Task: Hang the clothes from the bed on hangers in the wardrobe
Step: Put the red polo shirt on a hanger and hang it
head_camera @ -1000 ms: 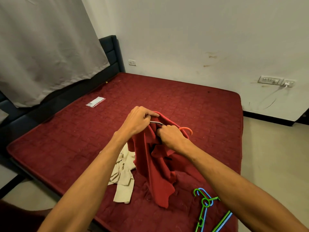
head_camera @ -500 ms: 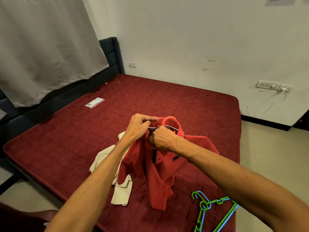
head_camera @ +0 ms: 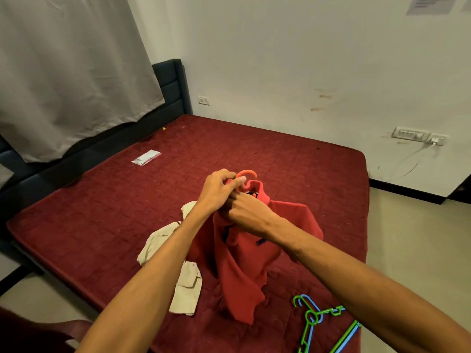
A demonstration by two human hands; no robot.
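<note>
**Q:** Head view. What is the grip state?

**A:** The left hand (head_camera: 219, 189) pinches the neck of the orange hanger (head_camera: 246, 173), with the thumb just under the hook. The right hand (head_camera: 248, 215) has its fingers curled into the collar of the red polo shirt (head_camera: 244, 263), touching the left hand. Whether the right fingers also reach the hanger cannot be told, because the cloth hides them.

**Q:** Where is the shirt relative to the fingers?

**A:** It is directly below both hands. Its long axis runs straight down from the collar at the fingertips to the hem, which rests on the bed (head_camera: 102, 212). The hook stands above the left fingertips and curves away from the person. The hanger's shoulder bar is inside the shirt and hidden.

**Q:** Which hand leads the coming move?

**A:** Probably the left hand, since it is the one on the hook. The shirt appears seated, so the right hand can let go once the collar is settled.

**Q:** What about clearances?

**A:** There is open air above and beyond the hook. The beige garment (head_camera: 163, 240) lies below and left of the left hand, partly behind the shirt. The spare hangers (head_camera: 313, 319) lie below the right forearm, near the hem but apart from it. Lift straight up before turning, or the hem may drag on the mattress. The wardrobe is not in view.
</note>
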